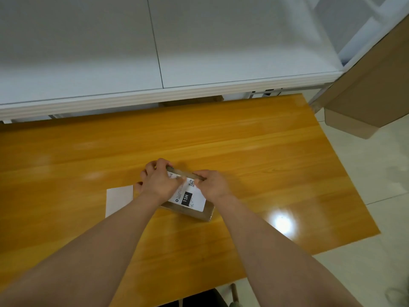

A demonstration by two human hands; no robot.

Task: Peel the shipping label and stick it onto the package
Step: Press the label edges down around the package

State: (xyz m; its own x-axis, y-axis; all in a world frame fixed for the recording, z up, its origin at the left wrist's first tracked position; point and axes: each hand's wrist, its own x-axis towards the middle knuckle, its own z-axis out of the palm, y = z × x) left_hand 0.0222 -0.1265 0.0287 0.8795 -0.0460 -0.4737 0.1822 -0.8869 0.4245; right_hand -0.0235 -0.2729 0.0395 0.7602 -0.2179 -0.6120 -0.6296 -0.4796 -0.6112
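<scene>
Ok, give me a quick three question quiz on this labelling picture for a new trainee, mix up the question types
1. True or false: the shipping label already lies on top of the brown package.
2. Multiple choice: where is the blank white backing sheet? A) under the package B) flat on the wooden table, beside the left hand C) pinched in the right hand
3. Fill in: the large white characters printed in the label's black block read ____.

Key: 1 true. 2 B. 3 15H.
</scene>
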